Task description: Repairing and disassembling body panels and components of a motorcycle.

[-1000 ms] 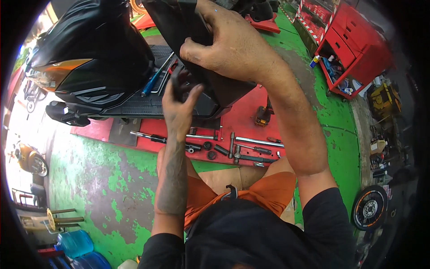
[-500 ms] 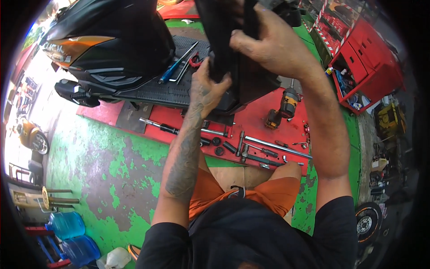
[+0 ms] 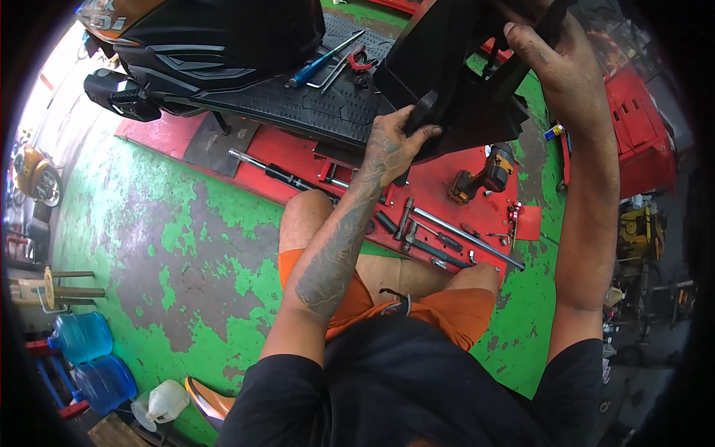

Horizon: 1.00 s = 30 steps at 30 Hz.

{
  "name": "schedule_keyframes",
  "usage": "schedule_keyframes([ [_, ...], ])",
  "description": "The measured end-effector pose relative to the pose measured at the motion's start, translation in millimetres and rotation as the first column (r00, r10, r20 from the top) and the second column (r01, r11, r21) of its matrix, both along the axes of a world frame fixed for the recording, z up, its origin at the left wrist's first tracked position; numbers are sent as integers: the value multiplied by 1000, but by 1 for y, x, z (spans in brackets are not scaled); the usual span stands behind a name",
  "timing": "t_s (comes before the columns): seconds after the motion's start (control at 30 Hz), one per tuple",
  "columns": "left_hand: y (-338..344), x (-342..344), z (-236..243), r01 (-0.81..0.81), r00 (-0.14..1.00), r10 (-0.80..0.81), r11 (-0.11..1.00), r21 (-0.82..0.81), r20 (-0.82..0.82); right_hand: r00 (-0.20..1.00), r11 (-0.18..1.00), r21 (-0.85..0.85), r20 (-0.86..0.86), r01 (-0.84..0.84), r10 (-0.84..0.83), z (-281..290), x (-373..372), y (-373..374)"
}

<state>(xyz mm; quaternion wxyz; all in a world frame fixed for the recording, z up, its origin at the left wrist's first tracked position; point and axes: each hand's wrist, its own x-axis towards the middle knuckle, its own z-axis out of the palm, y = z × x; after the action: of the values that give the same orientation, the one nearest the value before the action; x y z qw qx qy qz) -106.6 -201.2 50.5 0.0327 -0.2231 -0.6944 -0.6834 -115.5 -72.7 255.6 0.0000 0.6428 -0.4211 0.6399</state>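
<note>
Both hands hold a large black plastic scooter panel (image 3: 447, 82) up at the rear end of the footboard (image 3: 298, 112). My left hand (image 3: 398, 145) is closed on its lower edge, thumb on one side and fingers on the other. Higher up and to the right, my right hand (image 3: 562, 71) grips another edge, its fingers partly hidden behind the plastic. The black and orange scooter body (image 3: 223, 56) stands at the upper left. On the footboard lie a blue-handled screwdriver (image 3: 309, 72), a hex key (image 3: 337, 74) and a small red tool (image 3: 362, 61).
On the red platform (image 3: 439, 205) lie a cordless impact driver (image 3: 484, 176), a hammer (image 3: 404, 218), a long metal rod (image 3: 465, 235) and a fork tube (image 3: 275, 173). A red tool cabinet (image 3: 640, 134) stands at the right. Blue water jugs (image 3: 83, 337) and a white jug (image 3: 167, 401) are at lower left.
The panel has swung to the right and tilted, showing more of the footboard. Both hands moved right with it, still gripping. The whole view has shifted too.
</note>
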Motion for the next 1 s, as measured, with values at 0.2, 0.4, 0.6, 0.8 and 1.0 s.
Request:
schedule_keyframes([
  [0.2, 10, 2, -10, -85, 990, 105, 976, 201, -94, 402, 239, 524, -221, 817, -889, 28, 40, -19],
  [0.4, -3, -6, -14, -33, 979, 45, 997, 64, -201, 458, 336, 495, -147, 801, -877, 23, 40, -27],
  [0.6, 15, 0, -2, -281, 902, 280, 959, 45, -328, 989, 989, 35, -35, -141, 142, -4, -13, -10],
  [0.8, 5, -21, 6, -17, 991, 7, 997, -74, -131, 522, 418, 375, -239, 828, -819, 18, 66, -11],
  [1.0, -12, -39, 10, 218, 976, -210, 957, -192, 61, 434, 342, 427, -136, 837, -891, 19, 76, -21],
])
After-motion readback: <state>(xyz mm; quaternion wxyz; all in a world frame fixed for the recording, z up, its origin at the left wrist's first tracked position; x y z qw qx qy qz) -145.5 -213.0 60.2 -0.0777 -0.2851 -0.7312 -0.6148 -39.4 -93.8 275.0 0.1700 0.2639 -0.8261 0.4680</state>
